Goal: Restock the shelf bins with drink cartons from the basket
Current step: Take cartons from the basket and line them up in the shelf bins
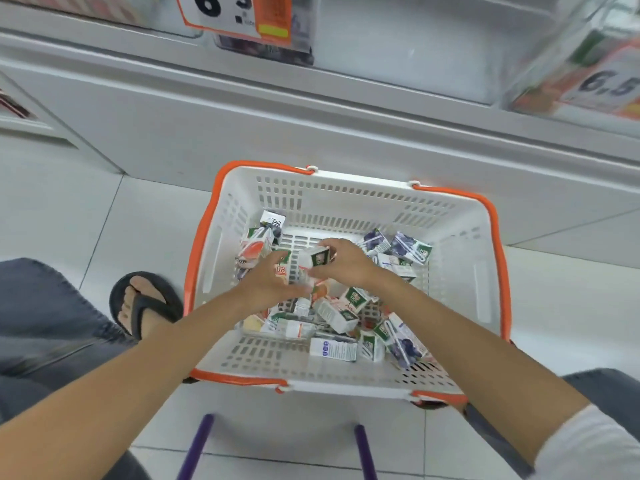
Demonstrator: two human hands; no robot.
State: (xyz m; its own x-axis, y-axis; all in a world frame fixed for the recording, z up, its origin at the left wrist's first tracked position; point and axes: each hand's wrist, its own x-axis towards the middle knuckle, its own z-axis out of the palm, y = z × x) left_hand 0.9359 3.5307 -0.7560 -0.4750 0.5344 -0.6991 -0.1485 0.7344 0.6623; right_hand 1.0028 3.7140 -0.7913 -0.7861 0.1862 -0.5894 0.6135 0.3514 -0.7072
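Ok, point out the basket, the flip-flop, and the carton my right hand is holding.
basket (346, 206), head view, on its white slotted far wall.
flip-flop (140, 306), head view, on the black strap over the foot.
held carton (320, 258), head view, on its green label end.

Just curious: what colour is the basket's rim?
Orange rim on a white basket; clearest in the head view.
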